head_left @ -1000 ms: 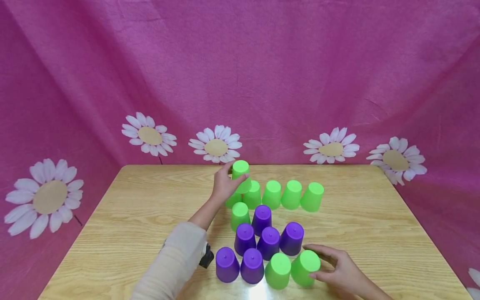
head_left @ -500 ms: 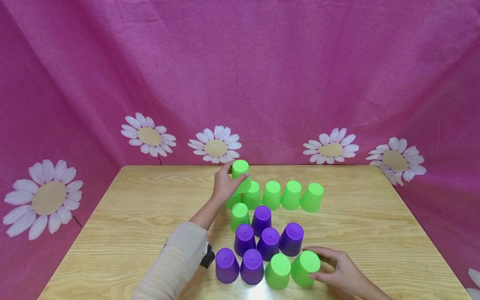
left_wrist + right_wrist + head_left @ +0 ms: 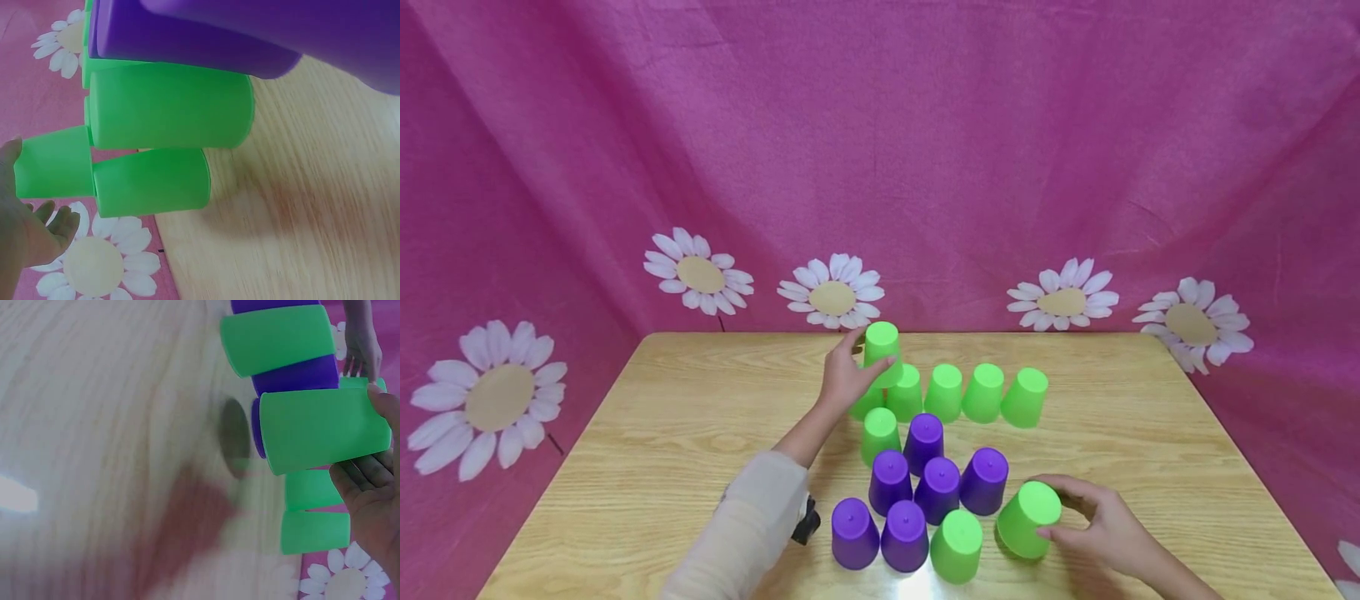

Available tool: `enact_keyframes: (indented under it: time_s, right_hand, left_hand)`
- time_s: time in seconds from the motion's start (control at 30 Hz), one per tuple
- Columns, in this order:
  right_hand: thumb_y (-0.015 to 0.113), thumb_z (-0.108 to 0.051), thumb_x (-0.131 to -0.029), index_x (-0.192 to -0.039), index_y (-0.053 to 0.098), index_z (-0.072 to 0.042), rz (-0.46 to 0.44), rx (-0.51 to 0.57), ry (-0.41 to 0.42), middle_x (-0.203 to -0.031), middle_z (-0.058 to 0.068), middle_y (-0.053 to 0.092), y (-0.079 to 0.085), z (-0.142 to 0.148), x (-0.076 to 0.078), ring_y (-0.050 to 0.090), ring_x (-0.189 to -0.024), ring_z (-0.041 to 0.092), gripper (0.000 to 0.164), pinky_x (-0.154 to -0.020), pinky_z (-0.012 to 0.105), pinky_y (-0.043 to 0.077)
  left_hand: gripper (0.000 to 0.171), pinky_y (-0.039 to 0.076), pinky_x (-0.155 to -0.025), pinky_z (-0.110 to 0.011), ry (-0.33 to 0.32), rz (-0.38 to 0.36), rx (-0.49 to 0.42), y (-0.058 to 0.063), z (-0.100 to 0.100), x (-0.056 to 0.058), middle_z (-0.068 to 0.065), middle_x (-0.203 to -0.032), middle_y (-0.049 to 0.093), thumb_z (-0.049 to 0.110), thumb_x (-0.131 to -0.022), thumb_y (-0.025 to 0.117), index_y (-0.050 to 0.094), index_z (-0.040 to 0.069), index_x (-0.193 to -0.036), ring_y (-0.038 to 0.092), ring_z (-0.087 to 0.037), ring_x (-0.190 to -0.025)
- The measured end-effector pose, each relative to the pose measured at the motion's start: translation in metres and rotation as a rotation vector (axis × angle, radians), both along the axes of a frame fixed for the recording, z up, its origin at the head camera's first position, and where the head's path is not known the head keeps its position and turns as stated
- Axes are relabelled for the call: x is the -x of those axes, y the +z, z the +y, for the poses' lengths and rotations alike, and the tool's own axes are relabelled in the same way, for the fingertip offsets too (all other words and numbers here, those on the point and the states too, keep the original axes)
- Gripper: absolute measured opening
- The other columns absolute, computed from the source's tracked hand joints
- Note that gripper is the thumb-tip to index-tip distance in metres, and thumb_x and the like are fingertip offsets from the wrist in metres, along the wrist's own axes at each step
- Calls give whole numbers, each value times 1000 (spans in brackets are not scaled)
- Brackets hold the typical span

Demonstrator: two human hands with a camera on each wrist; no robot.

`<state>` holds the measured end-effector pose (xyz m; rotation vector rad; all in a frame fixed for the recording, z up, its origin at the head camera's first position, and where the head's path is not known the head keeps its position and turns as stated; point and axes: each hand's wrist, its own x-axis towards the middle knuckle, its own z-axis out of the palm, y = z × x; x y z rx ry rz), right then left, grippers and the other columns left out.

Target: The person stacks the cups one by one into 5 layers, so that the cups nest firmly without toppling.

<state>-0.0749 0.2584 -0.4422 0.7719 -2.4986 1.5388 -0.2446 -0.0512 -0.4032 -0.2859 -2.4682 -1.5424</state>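
Note:
In the head view my left hand (image 3: 841, 379) is around an upside-down green cup (image 3: 882, 346) that stands on the back row of green cups (image 3: 943, 396). The left wrist view shows its thumb near that cup's side and its fingers (image 3: 64, 225) loose, with a gap to the cup. My right hand (image 3: 1105, 525) grips another upside-down green cup (image 3: 1024, 521) between thumb and fingers, tilted and off the table in the right wrist view. Left of it stands a green cup (image 3: 956, 546) at the end of the front row, beside two purple cups (image 3: 905, 537).
Several more purple cups (image 3: 938, 492) stand upside down in the middle, with a green cup (image 3: 880, 437) at their back left. Everything rests on a wooden table (image 3: 1150, 433). A pink cloth (image 3: 880, 167) with daisies hangs behind and at both sides.
My right hand has lifted the front green cup and moved it to the right, away from its neighbour. My left hand has eased slightly back from its cup, which stays in place.

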Motion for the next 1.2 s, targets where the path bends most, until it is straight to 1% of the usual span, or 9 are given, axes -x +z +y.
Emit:
enact_keyframes:
  time_s: [0.17, 0.3, 0.37, 0.57, 0.7, 0.8, 0.93, 1.2]
  right_hand:
    - [74, 9, -69, -111, 59, 6, 41, 6, -8, -110, -19, 63, 11, 5, 4, 57, -100, -8, 45, -85, 6, 45]
    - [73, 10, -68, -111, 59, 7, 53, -2, -34, -110, -21, 62, 20, 8, 7, 57, -99, -9, 46, -85, 5, 44]
    - [74, 11, -67, -111, 58, 8, 60, -9, -52, -110, -22, 61, 23, 9, 8, 56, -100, -10, 47, -85, 4, 44]
    - [73, 13, -66, -110, 58, 11, 88, -12, -72, -109, -24, 61, 35, 9, 13, 56, -99, -10, 46, -84, 4, 44]
    - [74, 11, -66, -109, 58, 12, 92, -33, -106, -108, -26, 60, 43, 8, 16, 55, -99, -12, 46, -84, 3, 44]
    - [74, 10, -67, -110, 58, 12, 95, -48, -118, -108, -27, 59, 48, 7, 19, 55, -99, -13, 45, -84, 3, 44]
    - [73, 10, -68, -110, 58, 11, 92, -48, -141, -107, -27, 59, 53, 7, 24, 56, -97, -12, 45, -83, 4, 45]
    - [73, 11, -69, -111, 57, 13, 91, -21, -202, -105, -29, 58, 55, 7, 35, 56, -95, -12, 45, -80, 4, 46]
  left_hand:
    - [62, 48, -93, -48, -15, 10, 14, -4, -8, -4, -22, -127, 55, 17, -77, 75, 48, -2, -129, 55, -38, -111]
    - [62, 49, -92, -47, -2, 23, 42, -10, -16, -7, -25, -125, 56, 19, -77, 75, 49, -5, -127, 55, -39, -112]
    - [62, 49, -92, -47, 7, 18, 44, -12, -19, -10, -24, -125, 56, 20, -77, 75, 49, -6, -127, 55, -39, -112]
    - [56, 49, -91, -46, 37, -27, 7, -18, -29, -18, -21, -122, 59, 19, -76, 76, 54, -3, -123, 57, -37, -110]
    - [54, 49, -91, -47, 48, -43, -17, -23, -36, -24, -21, -120, 60, 17, -77, 75, 55, -3, -122, 57, -36, -109]
    - [52, 50, -90, -47, 38, -44, -33, -28, -40, -28, -22, -118, 61, 16, -78, 74, 55, -3, -122, 58, -36, -109]
    - [50, 49, -91, -47, 26, -70, -61, -33, -41, -35, -21, -118, 61, 16, -78, 73, 55, -4, -121, 57, -36, -109]
    - [47, 49, -91, -46, 10, -123, -89, -46, -39, -50, -20, -117, 62, 18, -78, 74, 58, -3, -117, 58, -34, -107]
